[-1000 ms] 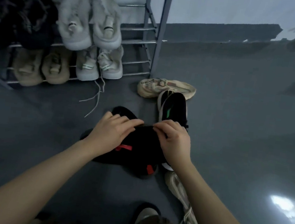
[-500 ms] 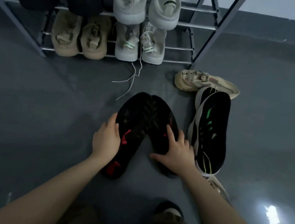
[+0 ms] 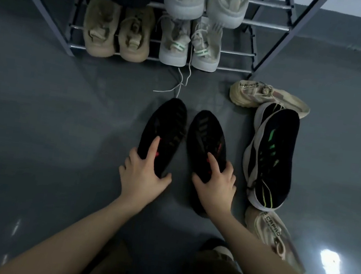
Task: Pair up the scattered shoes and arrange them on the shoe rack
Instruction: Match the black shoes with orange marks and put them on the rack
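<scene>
From the head cam, your left hand and right hand each clamp one of the black shoes, soles up on the floor just short of the shoe rack. Heads up: the loose lace dangling right ahead could snag, and the rack's lower shelves look full, with open room only to your left.
</scene>
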`<control>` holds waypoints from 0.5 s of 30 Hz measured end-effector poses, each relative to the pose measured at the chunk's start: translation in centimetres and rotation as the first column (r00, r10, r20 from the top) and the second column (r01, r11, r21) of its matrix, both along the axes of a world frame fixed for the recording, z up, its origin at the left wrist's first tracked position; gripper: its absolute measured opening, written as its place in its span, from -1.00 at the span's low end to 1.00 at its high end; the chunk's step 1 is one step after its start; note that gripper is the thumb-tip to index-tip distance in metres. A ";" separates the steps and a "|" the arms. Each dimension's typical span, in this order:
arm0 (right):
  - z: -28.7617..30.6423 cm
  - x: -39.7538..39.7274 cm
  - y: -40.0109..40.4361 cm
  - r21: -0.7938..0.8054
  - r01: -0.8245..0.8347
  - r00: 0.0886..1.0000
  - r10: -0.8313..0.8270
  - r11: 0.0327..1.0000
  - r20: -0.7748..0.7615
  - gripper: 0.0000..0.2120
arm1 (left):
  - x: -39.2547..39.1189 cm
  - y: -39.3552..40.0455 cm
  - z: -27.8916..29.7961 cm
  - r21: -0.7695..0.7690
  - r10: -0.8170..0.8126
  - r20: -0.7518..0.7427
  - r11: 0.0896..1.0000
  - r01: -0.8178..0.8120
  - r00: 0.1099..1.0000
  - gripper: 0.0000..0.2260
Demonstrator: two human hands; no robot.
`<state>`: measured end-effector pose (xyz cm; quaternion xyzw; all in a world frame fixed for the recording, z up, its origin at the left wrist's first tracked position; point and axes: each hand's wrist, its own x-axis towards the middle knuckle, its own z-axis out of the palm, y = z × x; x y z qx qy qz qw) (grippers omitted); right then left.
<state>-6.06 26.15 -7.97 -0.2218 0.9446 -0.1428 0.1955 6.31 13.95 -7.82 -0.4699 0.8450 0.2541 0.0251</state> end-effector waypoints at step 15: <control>0.0 2.2 0.3 -0.091 -0.131 0.983 0.142 0.987 0.117 -0.15 | 1.3 0.2 -0.1 0.024 0.018 -0.005 1.000 -0.017 1.000 -0.10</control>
